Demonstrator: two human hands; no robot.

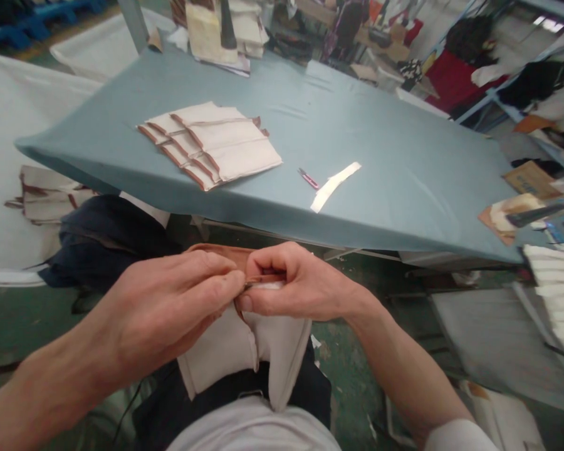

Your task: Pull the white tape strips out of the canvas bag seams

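A cream fabric piece with brown edging [219, 354] hangs from both hands over my lap, its lower part split into two flaps. My left hand [173, 304] is closed, with thumb and fingertips pinching the brown edge. Right beside it, my right hand [298, 282] grips the same edge, its fingers curled and its thumb pressed below. The fingertips of both hands nearly meet. Whether something small lies between them is hidden. Past the hands, similar cream pieces with brown edges [235, 147] lie overlapped on the blue-green table [395, 163].
Thread snips [309, 178] and a white strip [336, 186] lie near the table's front edge. At left, a white bin [9, 125] holds more cream pieces [47, 194]. Dark blue cloth [103, 235] is bunched beside it. A cardboard box [532, 181] sits at right.
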